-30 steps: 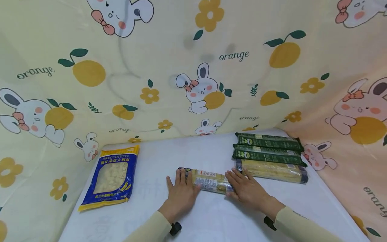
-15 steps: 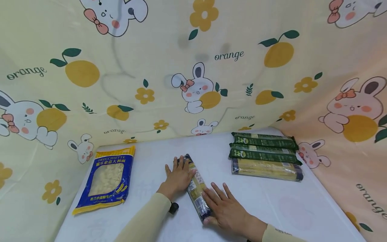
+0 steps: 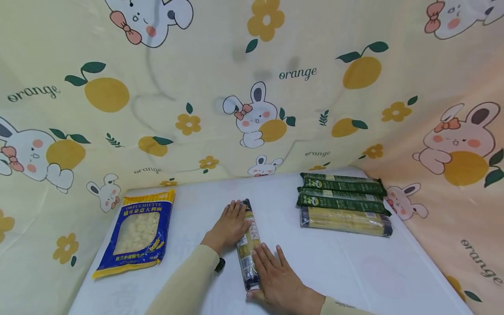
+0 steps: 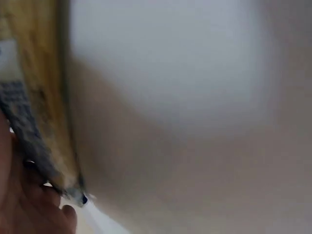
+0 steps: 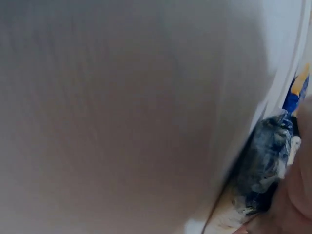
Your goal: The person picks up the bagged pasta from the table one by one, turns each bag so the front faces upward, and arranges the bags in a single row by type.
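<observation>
In the head view a clear pack of spaghetti (image 3: 246,251) with dark ends lies lengthwise on the white table (image 3: 346,271), its far end leaning slightly left. My left hand (image 3: 229,225) rests along its left side near the far end, fingers extended over it. At the near end, my right hand (image 3: 280,280) lies flat against the right side with fingers spread and fingertips at the wrapper. The left wrist view shows the pack's printed label (image 4: 17,97) at its left edge. A dark crinkled pack end (image 5: 265,156) appears in the right wrist view, beside the hand.
A blue and yellow bag of orecchiette (image 3: 138,232) lies at the left. Two green packs (image 3: 342,199) and another clear spaghetti pack (image 3: 346,221) lie side by side at the back right. A patterned curtain (image 3: 220,87) hangs behind the table.
The spaghetti pack has turned from crosswise to lengthwise, both hands moving with it. The right hand came nearer and left; over the last half second the pack's near end shifted slightly left.
</observation>
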Action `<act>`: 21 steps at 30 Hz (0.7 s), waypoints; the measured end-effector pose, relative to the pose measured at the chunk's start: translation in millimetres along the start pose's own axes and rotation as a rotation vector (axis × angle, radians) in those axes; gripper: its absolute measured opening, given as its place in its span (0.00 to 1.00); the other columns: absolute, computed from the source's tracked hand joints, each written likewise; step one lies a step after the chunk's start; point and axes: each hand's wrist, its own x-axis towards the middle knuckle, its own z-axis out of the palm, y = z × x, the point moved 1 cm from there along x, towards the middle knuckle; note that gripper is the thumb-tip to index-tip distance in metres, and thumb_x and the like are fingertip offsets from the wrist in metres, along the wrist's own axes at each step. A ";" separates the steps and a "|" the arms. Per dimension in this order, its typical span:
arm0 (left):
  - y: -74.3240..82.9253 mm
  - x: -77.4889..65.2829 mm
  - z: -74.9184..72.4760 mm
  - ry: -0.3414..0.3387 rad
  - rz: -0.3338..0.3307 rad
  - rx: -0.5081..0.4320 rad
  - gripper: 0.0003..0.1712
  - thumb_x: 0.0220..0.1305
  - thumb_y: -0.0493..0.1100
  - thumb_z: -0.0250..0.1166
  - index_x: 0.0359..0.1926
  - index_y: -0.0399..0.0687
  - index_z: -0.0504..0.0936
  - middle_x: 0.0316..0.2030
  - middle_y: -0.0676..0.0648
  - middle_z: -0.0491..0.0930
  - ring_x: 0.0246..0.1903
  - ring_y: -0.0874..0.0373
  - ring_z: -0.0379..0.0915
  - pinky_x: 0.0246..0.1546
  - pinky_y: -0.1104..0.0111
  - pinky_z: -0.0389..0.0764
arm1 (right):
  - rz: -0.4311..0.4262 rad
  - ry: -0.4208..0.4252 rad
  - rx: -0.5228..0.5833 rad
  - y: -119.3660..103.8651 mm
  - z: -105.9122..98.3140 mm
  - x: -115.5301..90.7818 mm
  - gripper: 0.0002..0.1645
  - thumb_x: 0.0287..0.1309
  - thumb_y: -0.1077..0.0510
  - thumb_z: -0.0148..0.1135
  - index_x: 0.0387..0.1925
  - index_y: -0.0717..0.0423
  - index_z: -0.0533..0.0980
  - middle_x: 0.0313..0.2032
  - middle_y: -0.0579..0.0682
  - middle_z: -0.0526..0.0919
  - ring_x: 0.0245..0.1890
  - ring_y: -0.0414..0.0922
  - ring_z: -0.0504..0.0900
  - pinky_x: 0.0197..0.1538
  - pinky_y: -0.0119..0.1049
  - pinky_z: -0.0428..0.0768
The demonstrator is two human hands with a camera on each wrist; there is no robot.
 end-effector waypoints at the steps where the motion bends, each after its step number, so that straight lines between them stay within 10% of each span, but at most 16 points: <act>1: 0.6 1.0 -1.0 -0.001 -0.008 -0.005 0.40 0.85 0.60 0.42 0.82 0.37 0.55 0.83 0.34 0.50 0.83 0.38 0.41 0.81 0.45 0.50 | 0.001 0.009 -0.007 0.5 -0.1 0.8 0.60 0.71 0.19 0.32 0.81 0.62 0.57 0.82 0.60 0.57 0.83 0.58 0.55 0.78 0.65 0.56; 6: 4.6 7.5 -4.6 0.031 -0.075 0.048 0.34 0.84 0.54 0.46 0.80 0.40 0.63 0.81 0.37 0.59 0.81 0.39 0.51 0.78 0.40 0.58 | 0.018 0.183 -0.042 8.9 -2.7 -0.1 0.41 0.78 0.29 0.43 0.72 0.54 0.74 0.72 0.51 0.76 0.77 0.55 0.68 0.74 0.62 0.67; 11: 7.5 21.6 -7.4 0.151 -0.141 0.162 0.25 0.82 0.49 0.53 0.71 0.45 0.77 0.69 0.42 0.78 0.69 0.43 0.72 0.68 0.42 0.73 | 0.041 0.397 -0.112 15.1 -3.6 -6.0 0.23 0.75 0.34 0.56 0.42 0.47 0.80 0.45 0.44 0.82 0.52 0.45 0.79 0.56 0.48 0.80; 21: 1.2 48.0 -6.8 0.214 -0.175 0.120 0.32 0.81 0.63 0.52 0.56 0.41 0.85 0.52 0.40 0.82 0.56 0.42 0.76 0.56 0.41 0.77 | 0.164 0.397 -0.152 8.4 -0.1 -0.8 0.33 0.64 0.25 0.60 0.29 0.48 0.70 0.26 0.42 0.65 0.31 0.43 0.66 0.34 0.37 0.64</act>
